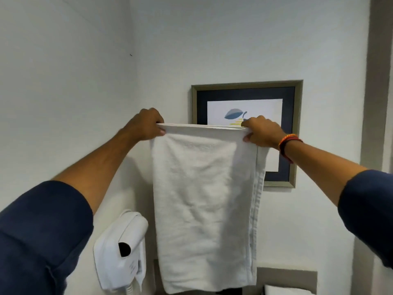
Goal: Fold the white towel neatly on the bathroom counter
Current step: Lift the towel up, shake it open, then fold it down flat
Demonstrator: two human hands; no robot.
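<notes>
The white towel (204,207) hangs in the air in front of the wall, doubled over, with its layered top edges held level. My left hand (146,125) pinches the top left corner. My right hand (263,133) pinches the top right corner; a red and orange band sits on that wrist. Both arms are stretched forward and up. The towel's lower fold hangs near the bottom of the view. The bathroom counter is hidden behind the towel or out of frame.
A framed picture (295,133) hangs on the wall behind the towel. A white wall-mounted hair dryer (121,250) sits low on the left. A grey backsplash strip (287,275) and a white object (276,290) show at the bottom right. A door frame (374,103) runs along the right.
</notes>
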